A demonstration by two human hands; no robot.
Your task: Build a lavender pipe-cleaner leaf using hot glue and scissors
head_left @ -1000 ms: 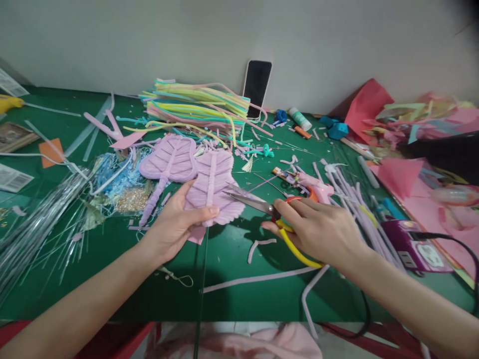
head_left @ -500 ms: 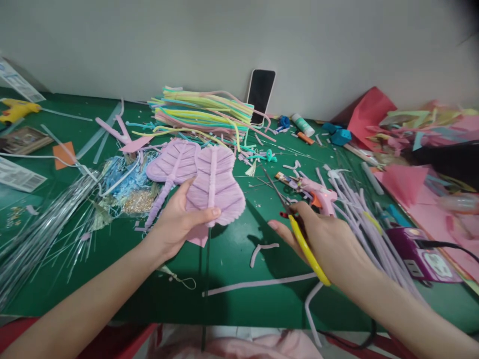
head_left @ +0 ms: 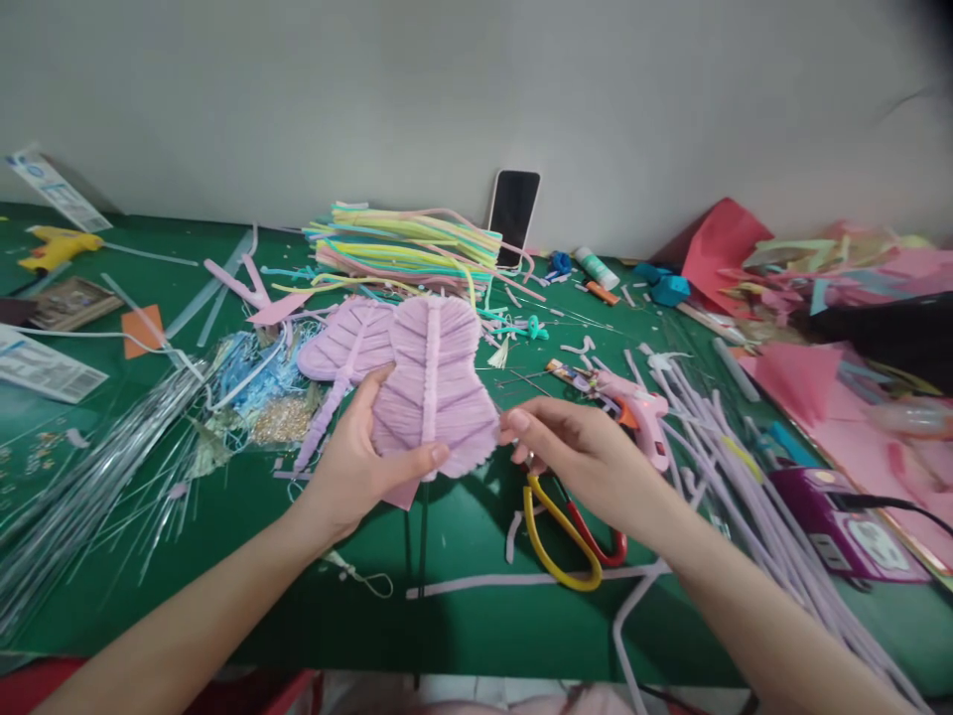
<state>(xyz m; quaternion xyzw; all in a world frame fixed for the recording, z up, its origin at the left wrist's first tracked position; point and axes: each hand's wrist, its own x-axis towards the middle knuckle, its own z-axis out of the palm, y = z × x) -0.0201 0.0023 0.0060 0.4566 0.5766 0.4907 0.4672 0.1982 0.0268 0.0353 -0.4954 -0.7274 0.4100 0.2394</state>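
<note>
A lilac leaf made of pipe cleaners (head_left: 458, 367) is upright in my left hand (head_left: 364, 457), which pinches it low on its left side with the thumb across the front. A thin dark stem (head_left: 424, 536) runs down from its base. My right hand (head_left: 588, 447) is at the leaf's lower right edge, thumb and forefinger pinched together; what sits between them is hidden. Just under that hand are scissors with yellow and red handles (head_left: 564, 536), their blades mostly out of sight. Behind my left fingers lies a second lilac leaf (head_left: 346, 343) with a wrapped stem.
Colourful pipe cleaners (head_left: 402, 248) are heaped at the back by a phone (head_left: 513, 214). A pink glue gun (head_left: 632, 407) and lilac pipe cleaners (head_left: 751, 497) lie to the right, silver wires (head_left: 111, 487) to the left. A purple box (head_left: 841, 526) has a cable attached.
The scissors have turned, their handles now hanging below my right hand instead of lying across its palm. That hand has moved left to the leaf's edge. My left hand keeps its hold.
</note>
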